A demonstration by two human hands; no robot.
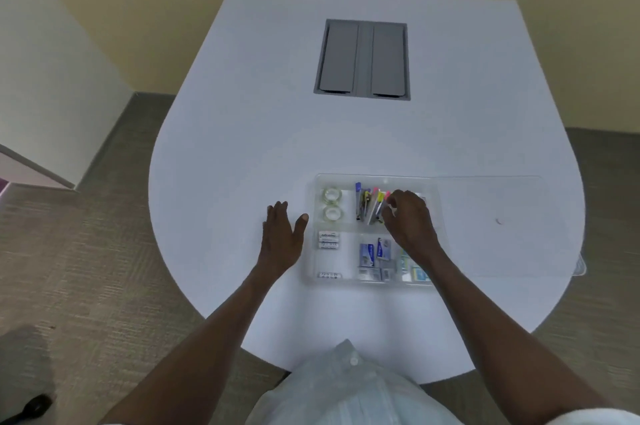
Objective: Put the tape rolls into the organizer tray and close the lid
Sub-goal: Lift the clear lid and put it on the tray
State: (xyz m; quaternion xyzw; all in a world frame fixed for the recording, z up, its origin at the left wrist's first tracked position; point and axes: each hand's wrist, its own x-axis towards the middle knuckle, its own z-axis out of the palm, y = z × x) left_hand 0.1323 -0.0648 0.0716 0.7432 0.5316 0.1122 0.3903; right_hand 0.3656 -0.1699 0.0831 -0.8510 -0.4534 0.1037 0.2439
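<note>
A clear plastic organizer tray [313,253] sits on the white table near me. Two clear tape rolls [331,204] lie in its far left compartment, one behind the other. The clear lid [495,227] lies flat on the table, flush against the tray's right side. My left hand [282,232] rests flat on the table just left of the tray, fingers spread, holding nothing. My right hand [407,217] hovers over the tray's far right part beside the coloured pens [370,205], its fingers curled; what they touch is hidden.
Batteries [328,239] and small stationery boxes [375,256] fill the near compartments. A grey cable hatch [363,59] is set into the table's far middle. The table's rounded edge curves close on both sides, with carpet below.
</note>
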